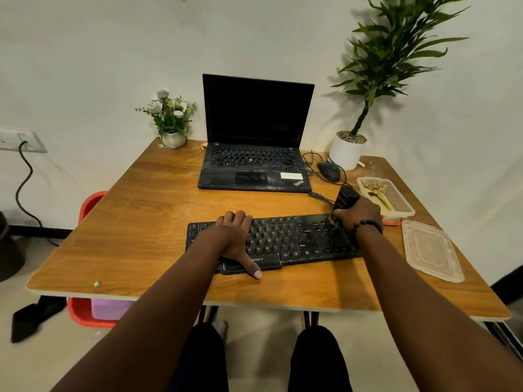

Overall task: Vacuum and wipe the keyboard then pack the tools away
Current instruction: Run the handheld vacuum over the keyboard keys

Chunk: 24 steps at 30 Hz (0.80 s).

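On the near half of the worn wooden table (pixel 135 210) I see the black full-size plastic keyboard (pixel 285 241), lying flat with its long edge roughly parallel to the front table edge. My left hand (pixel 236 239) rests palm-down on the left part of the keyboard: the fingers lie loosely bent over the upper key rows and rear edge, and the thumb extends to the front edge, its tip touching the table just beyond. My right hand (pixel 358 215), with a dark beaded bracelet (pixel 368 225) at the wrist, is curled tightly around a small black handheld vacuum (pixel 344 200). The vacuum is tilted, upper end leaning away from me, lower end down at the right-hand key block. I cannot tell whether its nozzle touches the keys, because the hand covers it.

Just beyond the right hand stands a clear rectangular plastic container (pixel 396 199) holding a crumpled yellowish cloth (pixel 377 190). Its loose clear lid (pixel 431 250) lies flat on the table near the right end of the keyboard.

Behind the keyboard sits an open black laptop (pixel 254 154), screen dark. To its right lie a black wired mouse (pixel 328 171) and a loop of black cable. A small white pot of white flowers (pixel 171 120) occupies the rear left corner; a round white pot with a tall green plant (pixel 368 108) occupies the rear right.
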Tool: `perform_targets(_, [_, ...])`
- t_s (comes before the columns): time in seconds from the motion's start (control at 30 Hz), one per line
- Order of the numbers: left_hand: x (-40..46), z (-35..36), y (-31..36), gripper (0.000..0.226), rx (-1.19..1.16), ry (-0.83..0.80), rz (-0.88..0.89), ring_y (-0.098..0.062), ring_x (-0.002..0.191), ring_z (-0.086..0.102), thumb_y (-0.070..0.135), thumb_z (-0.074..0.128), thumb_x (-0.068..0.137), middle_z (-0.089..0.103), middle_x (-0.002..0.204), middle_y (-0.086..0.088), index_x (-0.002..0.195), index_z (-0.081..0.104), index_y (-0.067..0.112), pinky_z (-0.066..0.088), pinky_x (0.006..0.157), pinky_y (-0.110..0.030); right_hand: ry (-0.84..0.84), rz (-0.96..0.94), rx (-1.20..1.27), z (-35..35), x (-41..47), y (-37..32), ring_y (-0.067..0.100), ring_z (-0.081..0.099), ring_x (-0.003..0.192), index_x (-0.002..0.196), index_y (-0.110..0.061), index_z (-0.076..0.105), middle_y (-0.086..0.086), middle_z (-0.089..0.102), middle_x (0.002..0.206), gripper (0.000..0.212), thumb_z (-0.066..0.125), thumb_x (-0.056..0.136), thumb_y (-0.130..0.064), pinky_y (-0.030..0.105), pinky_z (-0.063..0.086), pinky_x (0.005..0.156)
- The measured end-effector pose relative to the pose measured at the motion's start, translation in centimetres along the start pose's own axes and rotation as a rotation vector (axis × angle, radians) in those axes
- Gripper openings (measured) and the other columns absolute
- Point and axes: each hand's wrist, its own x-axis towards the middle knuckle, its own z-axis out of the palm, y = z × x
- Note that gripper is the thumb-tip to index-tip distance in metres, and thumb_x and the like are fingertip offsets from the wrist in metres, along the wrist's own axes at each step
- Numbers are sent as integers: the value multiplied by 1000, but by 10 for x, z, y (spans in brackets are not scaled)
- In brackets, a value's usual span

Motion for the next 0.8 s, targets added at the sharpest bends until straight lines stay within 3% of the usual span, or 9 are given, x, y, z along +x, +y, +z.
perform_targets(0.13, [8, -4, 11, 144, -35, 27, 18, -40, 146, 9, 87, 69, 54, 5, 161, -10, 157, 4, 11, 17, 120, -58, -8, -57, 129, -4, 9, 0, 31, 59, 109, 122, -10, 59, 13, 64, 118, 60, 78, 72, -39, 38, 48, 86])
perform_targets(0.27, [26, -4, 51, 146, -136, 126, 105, -43, 149, -7, 85, 71, 55, -8, 165, -10, 158, -3, 12, 1, 121, -60, -152, -193, 157, 12, -3, -16, 25, 62, 103, 119, -12, 61, 9, 67, 115, 55, 78, 73, -37, 33, 48, 83])
perform_targets(0.4, [41, -10, 80, 142, -22, 148, 125, -40, 147, 8, 78, 77, 56, 11, 161, -14, 157, 6, 9, 8, 122, -54, -157, -318, -8, 30, -6, -27, 23, 63, 101, 115, -16, 63, 6, 68, 111, 51, 77, 72, -39, 25, 44, 73])
perform_targets(0.57, [48, -12, 78, 142, 64, 134, 135, -35, 142, 17, 81, 75, 55, 17, 158, -12, 157, 10, 7, 14, 120, -51, 5, -151, -178, 3, 32, -2, 30, 61, 104, 118, -20, 57, 9, 65, 113, 52, 77, 74, -37, 39, 52, 82])
perform_targets(0.8, [49, -16, 79, 143, 42, 83, 137, -34, 143, 13, 78, 78, 54, 13, 158, -10, 157, 8, 8, 14, 121, -51, -5, -137, -194, 8, 34, -7, 30, 60, 105, 120, -16, 58, 9, 64, 112, 54, 77, 74, -39, 40, 51, 84])
